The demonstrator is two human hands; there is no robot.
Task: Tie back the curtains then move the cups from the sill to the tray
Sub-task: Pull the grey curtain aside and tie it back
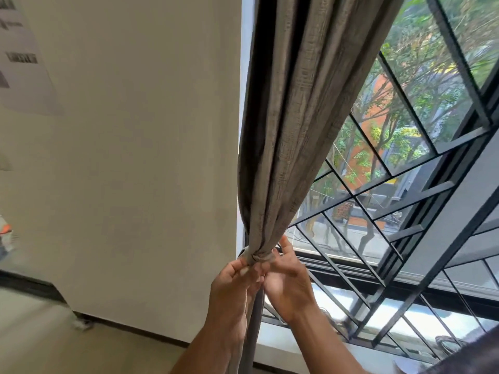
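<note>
A grey-brown curtain (pixel 294 117) hangs at the window's left side, gathered into a tight bunch low down. A light tie-back band (pixel 260 257) wraps the bunch. My left hand (pixel 233 284) pinches the band and the cloth from the left. My right hand (pixel 287 276) holds the band's other end from the right, fingers curled against the knot. Below the band the curtain's tail (pixel 252 327) drops between my forearms. No cups or tray show in this view.
A cream wall (pixel 135 157) stands left of the curtain with a blurred poster (pixel 21 55) at top left. The window (pixel 405 157) has a black metal grille of bars. A white sill (pixel 286 346) runs below it. Beige floor (pixel 40 333) lies at lower left.
</note>
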